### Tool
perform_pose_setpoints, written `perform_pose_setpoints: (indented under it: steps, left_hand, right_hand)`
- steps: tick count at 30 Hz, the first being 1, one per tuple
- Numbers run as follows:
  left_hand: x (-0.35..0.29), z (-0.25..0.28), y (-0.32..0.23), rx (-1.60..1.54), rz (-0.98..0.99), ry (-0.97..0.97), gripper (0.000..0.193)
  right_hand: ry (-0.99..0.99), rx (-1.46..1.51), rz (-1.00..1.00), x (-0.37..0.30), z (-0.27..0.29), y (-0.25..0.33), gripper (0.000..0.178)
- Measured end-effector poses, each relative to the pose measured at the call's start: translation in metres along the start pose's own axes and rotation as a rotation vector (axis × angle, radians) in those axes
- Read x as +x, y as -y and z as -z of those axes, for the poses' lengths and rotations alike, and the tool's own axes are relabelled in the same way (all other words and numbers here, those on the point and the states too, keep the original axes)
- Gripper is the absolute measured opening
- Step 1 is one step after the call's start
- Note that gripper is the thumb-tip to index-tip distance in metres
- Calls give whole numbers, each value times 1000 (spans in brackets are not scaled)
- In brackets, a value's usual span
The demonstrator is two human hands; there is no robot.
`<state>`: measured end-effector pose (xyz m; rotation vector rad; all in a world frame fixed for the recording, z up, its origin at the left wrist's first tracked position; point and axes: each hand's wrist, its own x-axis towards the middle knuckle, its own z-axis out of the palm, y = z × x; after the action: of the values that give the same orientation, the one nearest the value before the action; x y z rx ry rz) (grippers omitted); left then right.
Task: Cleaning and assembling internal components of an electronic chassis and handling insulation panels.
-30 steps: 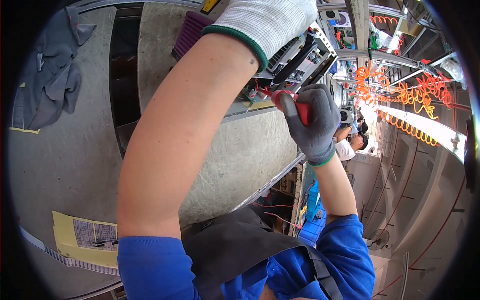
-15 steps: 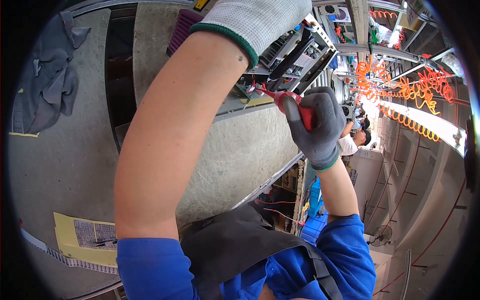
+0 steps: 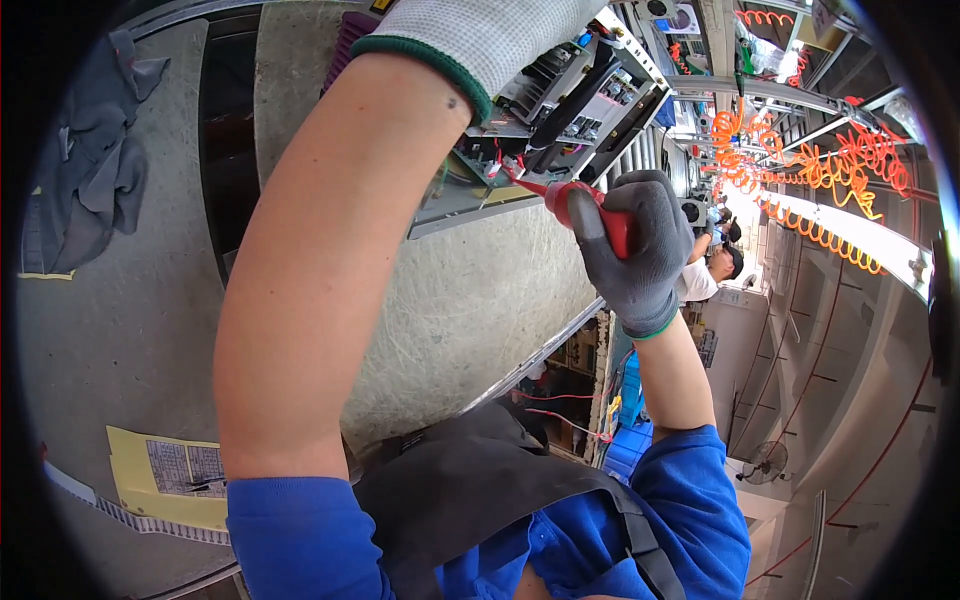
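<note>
My right hand (image 3: 640,245), in a dark grey knit glove, is wrapped round a red squeeze bottle (image 3: 558,200). The bottle's thin tapered nozzle points left, its tip by small white connectors (image 3: 511,163) with red wires at the near side of an open metal unit (image 3: 575,115). Inside that unit are circuit boards, finned metal parts and a thick black cable. My left hand (image 3: 500,45), in a white dotted glove with a green cuff, reaches over the unit's left part. Its fingers run out of the top of the picture, so their hold is hidden.
The scratched grey worktop (image 3: 450,310) ends at a metal edge on the right. Grey cloth (image 3: 95,170) lies far left; a yellow sheet (image 3: 165,475) lies lower left. Orange coiled hoses (image 3: 830,175) hang at right. Blue bins (image 3: 628,450) stand beyond the edge; a co-worker (image 3: 710,275) is farther off.
The view has shifted a little. My left forearm sits slightly farther left, showing more of the unit. My right hand keeps its grip on the bottle, with the nozzle still by the connectors.
</note>
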<state>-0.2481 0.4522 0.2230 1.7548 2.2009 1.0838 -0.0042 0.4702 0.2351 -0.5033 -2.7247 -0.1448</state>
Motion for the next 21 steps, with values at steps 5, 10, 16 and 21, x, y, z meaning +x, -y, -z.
perform_pose_setpoints:
  steps: [5, 10, 16, 21]
  left_hand:
    - [1, -16, 0, 82, -58, -106, 20]
    - [-4, -17, 10, 244, -128, -263, 16]
    - [14, -48, 4, 244, -232, -437, 15]
    - [0, -32, 2, 179, -176, -470, 17]
  right_hand:
    - [-17, -16, -27, -3, 3, -5, 28]
    - [-63, 37, -58, -2, -1, -5, 27]
    - [-265, 262, -567, -22, 4, -40, 24]
    - [-547, 914, -943, -68, 29, -74, 15]
